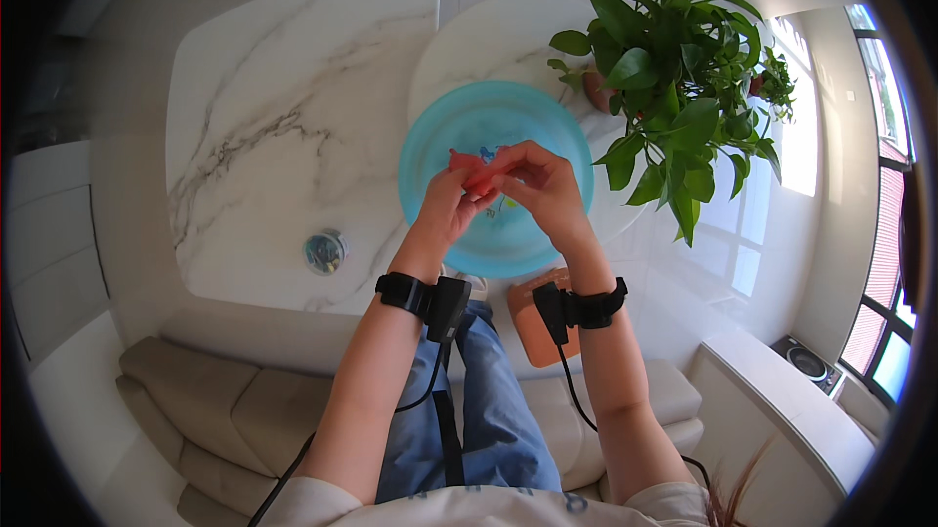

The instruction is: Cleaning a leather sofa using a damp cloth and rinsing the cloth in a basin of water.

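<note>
Both of my hands are raised over a round, light-blue basin (440,126). Between them is a limp, translucent red-pink piece (471,168), whose exact kind I cannot make out. My left hand (447,205) has its fingers closed on its left side. My right hand (540,185) pinches its right side with thumb and fingers. Beyond and below the fingers, small blue bits (490,151) and yellow-green bits (509,203) show in the basin. My hands hide part of the basin's inside.
The basin rests on a round marble-patterned table (469,39). Left of it is a larger marble table (254,126) with a small round glass container (325,252). A leafy potted plant (674,87) overhangs at the right. Near my knees is an orange bin-like object (540,332); a beige sofa (283,410) lies behind.
</note>
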`<action>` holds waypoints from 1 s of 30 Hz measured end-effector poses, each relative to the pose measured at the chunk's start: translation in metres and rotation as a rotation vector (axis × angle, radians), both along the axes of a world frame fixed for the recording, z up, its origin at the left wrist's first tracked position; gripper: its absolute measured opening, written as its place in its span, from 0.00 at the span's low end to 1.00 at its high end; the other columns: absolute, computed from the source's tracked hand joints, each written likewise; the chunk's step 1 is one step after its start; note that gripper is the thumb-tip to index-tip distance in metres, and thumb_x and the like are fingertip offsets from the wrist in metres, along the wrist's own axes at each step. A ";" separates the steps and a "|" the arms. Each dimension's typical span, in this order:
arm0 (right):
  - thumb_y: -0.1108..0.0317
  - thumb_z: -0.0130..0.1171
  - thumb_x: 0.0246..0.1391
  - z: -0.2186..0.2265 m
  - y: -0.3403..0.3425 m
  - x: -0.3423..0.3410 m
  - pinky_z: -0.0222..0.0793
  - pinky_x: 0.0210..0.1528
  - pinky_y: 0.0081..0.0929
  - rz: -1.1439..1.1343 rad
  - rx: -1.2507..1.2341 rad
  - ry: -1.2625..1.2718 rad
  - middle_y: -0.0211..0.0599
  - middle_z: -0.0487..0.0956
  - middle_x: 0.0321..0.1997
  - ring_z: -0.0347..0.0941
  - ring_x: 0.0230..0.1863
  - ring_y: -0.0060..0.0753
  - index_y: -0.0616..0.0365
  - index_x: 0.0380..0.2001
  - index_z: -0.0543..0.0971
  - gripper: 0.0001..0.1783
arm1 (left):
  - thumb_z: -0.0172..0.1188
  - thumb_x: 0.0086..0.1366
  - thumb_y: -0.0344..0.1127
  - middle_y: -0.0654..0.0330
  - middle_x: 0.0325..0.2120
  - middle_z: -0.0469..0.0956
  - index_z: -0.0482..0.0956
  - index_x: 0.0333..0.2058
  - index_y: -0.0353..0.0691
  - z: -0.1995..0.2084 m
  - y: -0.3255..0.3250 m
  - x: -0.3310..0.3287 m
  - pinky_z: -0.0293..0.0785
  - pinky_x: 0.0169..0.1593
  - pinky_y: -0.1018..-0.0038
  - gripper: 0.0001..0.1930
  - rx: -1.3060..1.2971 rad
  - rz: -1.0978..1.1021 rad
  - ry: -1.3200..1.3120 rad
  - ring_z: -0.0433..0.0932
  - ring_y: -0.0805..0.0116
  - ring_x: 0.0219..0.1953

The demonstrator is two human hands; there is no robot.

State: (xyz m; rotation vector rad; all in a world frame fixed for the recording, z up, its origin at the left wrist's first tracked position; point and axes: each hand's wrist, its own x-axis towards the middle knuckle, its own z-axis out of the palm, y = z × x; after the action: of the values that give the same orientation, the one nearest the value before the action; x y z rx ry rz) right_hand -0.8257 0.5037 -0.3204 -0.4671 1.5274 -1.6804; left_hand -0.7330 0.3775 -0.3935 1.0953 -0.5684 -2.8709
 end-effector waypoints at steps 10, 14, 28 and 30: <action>0.64 0.58 0.57 -0.076 -0.013 0.004 0.71 0.45 0.26 -0.146 -0.029 -0.596 0.39 0.76 0.38 0.74 0.41 0.31 0.63 0.45 0.72 0.17 | 0.50 0.62 0.29 0.50 0.48 0.68 0.63 0.53 0.39 0.024 0.006 0.004 0.76 0.43 0.60 0.19 0.121 -0.127 0.010 0.71 0.57 0.48; 0.65 0.56 0.58 -0.072 -0.012 0.007 0.72 0.44 0.25 -0.115 -0.083 -0.559 0.39 0.77 0.39 0.74 0.41 0.30 0.64 0.40 0.73 0.12 | 0.66 0.53 0.30 0.54 0.49 0.66 0.62 0.51 0.39 0.029 0.020 -0.001 0.77 0.42 0.62 0.28 -0.195 -0.112 -0.268 0.70 0.61 0.48; 0.52 0.51 0.61 -0.057 -0.018 -0.009 0.66 0.53 0.29 0.062 -0.096 -0.317 0.32 0.69 0.14 0.71 0.24 0.29 0.59 0.14 0.68 0.27 | 0.68 0.47 0.22 0.63 0.30 0.76 0.72 0.37 0.42 0.026 0.006 -0.012 0.71 0.30 0.79 0.19 -0.447 -0.706 -0.042 0.76 0.75 0.31; 0.51 0.50 0.61 -0.055 -0.017 -0.009 0.66 0.54 0.29 0.051 -0.069 -0.352 0.31 0.68 0.13 0.70 0.22 0.28 0.58 0.13 0.67 0.28 | 0.69 0.46 0.23 0.64 0.27 0.76 0.74 0.33 0.41 0.020 0.008 -0.012 0.69 0.29 0.79 0.16 -0.509 -0.725 -0.053 0.75 0.75 0.30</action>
State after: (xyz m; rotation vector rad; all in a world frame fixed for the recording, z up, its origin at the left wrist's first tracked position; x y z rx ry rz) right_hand -0.8343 0.4869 -0.3754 -0.2271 1.1958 -1.6768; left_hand -0.7447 0.3851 -0.3730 1.0189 -1.9075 -2.8926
